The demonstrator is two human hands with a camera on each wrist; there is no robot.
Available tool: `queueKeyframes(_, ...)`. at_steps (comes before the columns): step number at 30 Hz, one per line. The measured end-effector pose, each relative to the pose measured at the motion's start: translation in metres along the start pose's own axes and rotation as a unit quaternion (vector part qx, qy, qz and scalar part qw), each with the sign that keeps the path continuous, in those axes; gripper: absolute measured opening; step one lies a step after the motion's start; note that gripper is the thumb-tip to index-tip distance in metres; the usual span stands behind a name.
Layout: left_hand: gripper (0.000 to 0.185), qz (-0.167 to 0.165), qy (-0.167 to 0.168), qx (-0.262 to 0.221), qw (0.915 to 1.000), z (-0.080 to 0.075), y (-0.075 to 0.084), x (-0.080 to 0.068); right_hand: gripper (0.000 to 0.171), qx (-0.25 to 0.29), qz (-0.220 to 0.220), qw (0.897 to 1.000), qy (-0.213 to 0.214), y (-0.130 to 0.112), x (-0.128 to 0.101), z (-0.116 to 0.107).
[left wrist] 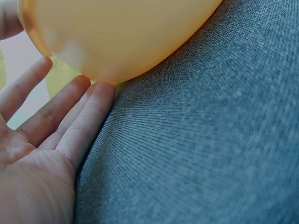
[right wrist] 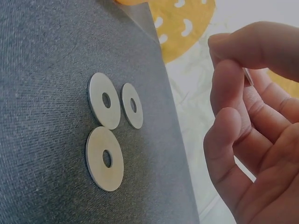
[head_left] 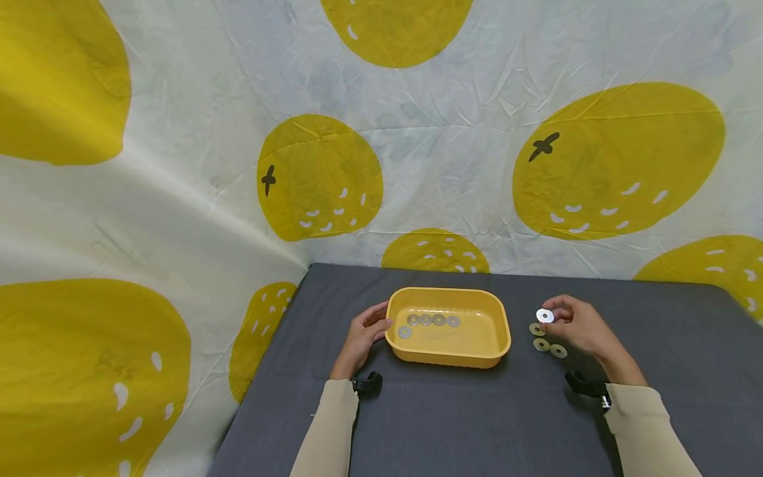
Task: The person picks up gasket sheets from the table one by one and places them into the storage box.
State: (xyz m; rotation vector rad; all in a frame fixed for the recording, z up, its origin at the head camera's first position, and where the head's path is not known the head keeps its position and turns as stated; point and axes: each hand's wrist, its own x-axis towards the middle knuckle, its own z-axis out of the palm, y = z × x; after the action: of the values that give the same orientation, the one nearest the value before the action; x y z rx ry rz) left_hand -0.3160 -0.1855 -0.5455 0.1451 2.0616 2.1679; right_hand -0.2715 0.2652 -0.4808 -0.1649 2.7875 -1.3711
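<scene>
A yellow plastic tray (head_left: 448, 360) sits on the dark table, with several metal washers (head_left: 438, 320) lying flat toward its left side. My left hand (head_left: 362, 336) holds the tray's left end, the thumb at the rim and the fingertips (left wrist: 103, 93) against the outer wall. To the right of the tray, my right hand (head_left: 575, 324) pinches one shiny washer (head_left: 545, 316) between thumb and fingers, raised above the table. In the right wrist view only a sliver of that washer (right wrist: 247, 77) shows. Three loose washers (right wrist: 105, 158) lie on the cloth beneath the right hand.
A dark grey cloth (head_left: 453, 424) covers the table. Behind it and along the left hangs a white sheet (head_left: 441, 165) printed with big yellow fruit. Black straps (head_left: 587, 384) circle both wrists over beige sleeves (head_left: 646, 424).
</scene>
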Motion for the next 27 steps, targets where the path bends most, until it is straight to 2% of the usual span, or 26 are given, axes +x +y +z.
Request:
queueKeyframes(7,0.050,0.000,0.003,0.000,1.0000,0.001,0.002,0.000,0.045,0.006,-0.004,1.000,0.001,-0.005,0.001,0.000)
queueKeyframes(14,0.050,-0.004,-0.001,-0.001,1.0000,0.000,0.002,0.000,0.048,-0.023,-0.008,1.000,0.014,-0.015,0.002,0.003)
queueKeyframes(21,0.051,0.001,-0.001,-0.001,1.0000,0.000,0.001,0.000,0.044,-0.035,-0.031,0.998,0.034,-0.030,0.001,0.010)
queueKeyframes(27,0.049,-0.003,0.004,0.003,1.0000,0.001,0.004,0.000,0.041,-0.061,-0.030,0.996,0.055,-0.036,0.004,0.015)
